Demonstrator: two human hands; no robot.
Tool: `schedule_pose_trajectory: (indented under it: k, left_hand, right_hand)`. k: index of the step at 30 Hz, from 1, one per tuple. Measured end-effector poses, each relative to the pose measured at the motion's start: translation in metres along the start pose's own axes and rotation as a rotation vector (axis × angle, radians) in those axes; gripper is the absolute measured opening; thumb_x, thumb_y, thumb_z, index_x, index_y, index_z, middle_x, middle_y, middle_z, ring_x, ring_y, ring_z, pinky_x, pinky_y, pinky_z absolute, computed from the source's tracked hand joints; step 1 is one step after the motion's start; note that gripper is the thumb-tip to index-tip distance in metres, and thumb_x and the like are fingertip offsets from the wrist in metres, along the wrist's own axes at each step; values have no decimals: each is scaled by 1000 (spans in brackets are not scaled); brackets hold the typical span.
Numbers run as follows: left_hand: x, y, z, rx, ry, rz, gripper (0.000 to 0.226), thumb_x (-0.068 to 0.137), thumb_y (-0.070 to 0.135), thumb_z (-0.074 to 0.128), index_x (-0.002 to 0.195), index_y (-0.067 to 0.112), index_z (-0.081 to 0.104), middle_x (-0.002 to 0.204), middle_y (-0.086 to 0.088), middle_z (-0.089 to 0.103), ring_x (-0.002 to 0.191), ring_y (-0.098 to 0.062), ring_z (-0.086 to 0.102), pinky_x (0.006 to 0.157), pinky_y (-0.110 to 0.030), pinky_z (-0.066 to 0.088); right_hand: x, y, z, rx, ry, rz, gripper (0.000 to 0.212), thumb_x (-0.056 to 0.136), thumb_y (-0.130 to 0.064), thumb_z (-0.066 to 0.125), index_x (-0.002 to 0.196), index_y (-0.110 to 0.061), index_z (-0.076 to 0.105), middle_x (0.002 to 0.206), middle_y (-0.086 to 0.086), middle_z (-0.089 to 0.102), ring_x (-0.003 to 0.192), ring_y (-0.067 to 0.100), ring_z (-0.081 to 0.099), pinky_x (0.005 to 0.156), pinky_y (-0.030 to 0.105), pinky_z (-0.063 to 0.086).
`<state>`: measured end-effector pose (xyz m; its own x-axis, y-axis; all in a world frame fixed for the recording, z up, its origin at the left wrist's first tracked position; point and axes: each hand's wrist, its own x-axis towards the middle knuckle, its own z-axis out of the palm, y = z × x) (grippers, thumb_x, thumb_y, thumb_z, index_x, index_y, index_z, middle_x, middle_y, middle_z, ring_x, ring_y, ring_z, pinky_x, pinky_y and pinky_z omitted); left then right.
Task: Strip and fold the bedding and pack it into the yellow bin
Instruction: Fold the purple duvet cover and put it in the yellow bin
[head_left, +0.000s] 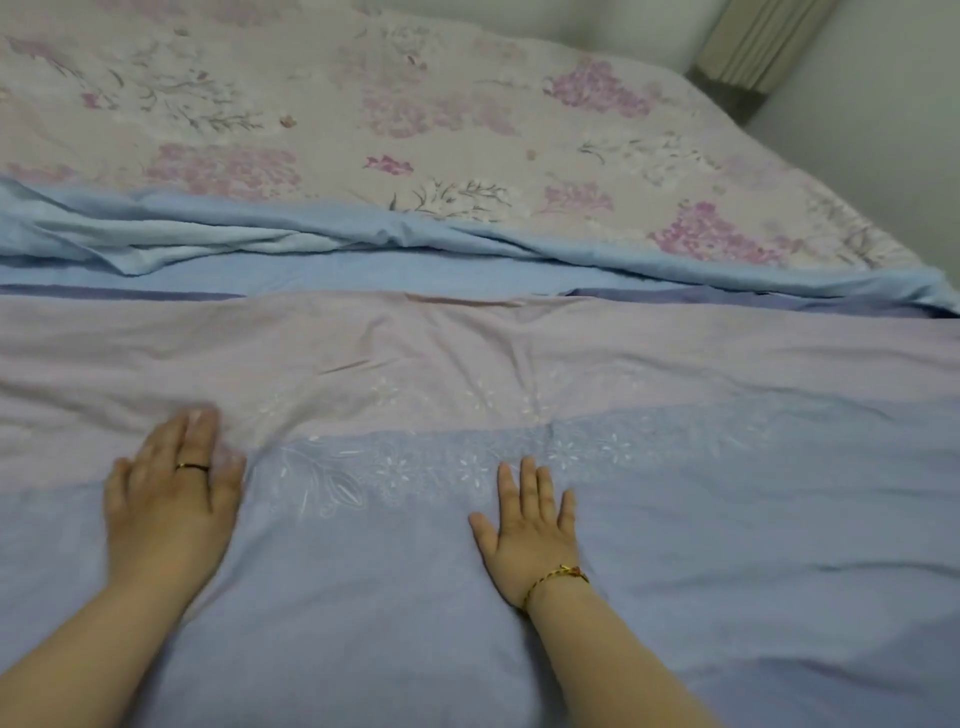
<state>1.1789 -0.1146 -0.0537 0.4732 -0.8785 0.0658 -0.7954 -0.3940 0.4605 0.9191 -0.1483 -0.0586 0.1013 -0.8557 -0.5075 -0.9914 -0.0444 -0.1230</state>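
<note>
A blue and lilac duvet cover with white embroidered flowers lies spread across the near half of the bed. My left hand, wearing a ring, lies flat on it at the left, fingers straight, slightly blurred. My right hand, with a gold bracelet at the wrist, presses flat on the blue part near the middle. Behind the cover a light blue layer lies bunched in a ridge. Beyond it, the floral lilac bed sheet covers the mattress. The yellow bin is not in view.
A white wall runs along the bed's right side, close to the mattress edge. A beige pleated curtain hangs in the far right corner.
</note>
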Motion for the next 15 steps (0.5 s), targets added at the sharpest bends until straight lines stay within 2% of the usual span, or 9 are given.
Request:
schedule_pose_trajectory:
  k: [2, 4, 5, 7, 8, 9, 11, 13, 15]
  left_hand:
    - [-15, 61, 26, 19, -138, 146, 81, 77, 51, 15, 135, 5, 45, 143, -22, 40, 133, -37, 37, 109, -49, 18]
    - [-17, 116, 59, 28, -258, 277, 76, 81, 54, 10, 145, 16, 29, 154, -10, 21, 143, -25, 20, 113, -38, 4]
    - [-12, 142, 76, 18, -275, 315, 65, 90, 50, 13, 147, 21, 19, 157, -5, 10, 145, -19, 10, 114, -33, 0]
    - [7, 179, 101, 13, -292, 267, 51, 100, 35, 25, 148, 24, 12, 158, -1, 2, 145, -15, 1, 114, -29, -1]
    - [16, 191, 112, 8, -260, 240, 51, 100, 33, 27, 148, 24, 13, 158, -1, 2, 145, -15, 1, 114, -29, -2]
    - [25, 199, 128, 50, -243, 214, 52, 99, 38, 25, 148, 24, 14, 158, -1, 3, 145, -15, 1, 114, -29, -2]
    - [36, 201, 146, 123, -151, 180, 68, 89, 56, 14, 147, 21, 22, 157, -5, 11, 145, -19, 8, 111, -29, -2]
    - [47, 205, 166, 129, -79, 157, 85, 76, 60, 10, 142, 13, 35, 152, -13, 26, 142, -29, 21, 111, -36, 5]
    - [58, 197, 174, 107, -44, 125, 84, 76, 57, 15, 139, 7, 39, 148, -21, 31, 138, -37, 25, 113, -48, 11]
  right_hand:
    - [1, 5, -3, 38, 1, -63, 142, 18, -74, -47, 145, -19, -19, 150, 1, -31, 141, 22, -25, 106, 41, -28]
    - [4, 12, -4, 53, 25, -116, 114, 52, -79, -23, 148, -18, -12, 143, 1, -34, 142, 23, -20, 95, 33, -37]
    - [8, 22, -5, 64, 107, -167, 95, 69, -68, -6, 149, -16, -1, 145, 1, -24, 145, 23, -8, 97, 29, -32]
    - [17, 51, -13, 66, 224, -298, 63, 78, -48, 25, 134, -19, 33, 146, -7, 35, 131, 12, 43, 109, 25, 3]
    - [26, 72, -18, 48, 236, -376, 49, 75, -45, 31, 120, -28, 40, 130, -16, 55, 116, 4, 55, 106, 24, 18]
    - [41, 95, -25, 44, 278, -420, 42, 73, -44, 33, 113, -32, 41, 120, -18, 62, 111, 0, 56, 104, 25, 22]
    - [73, 135, -42, 48, 377, -407, 42, 75, -40, 35, 114, -28, 44, 121, -8, 64, 116, 9, 46, 108, 29, 18]
    - [108, 185, -74, -17, 456, -274, 49, 78, -37, 35, 122, -21, 50, 130, 7, 58, 123, 21, 44, 109, 34, 24]
    - [143, 219, -121, -57, 456, -191, 53, 92, -31, 26, 142, -17, 33, 153, 8, 25, 141, 18, 24, 115, 34, 11]
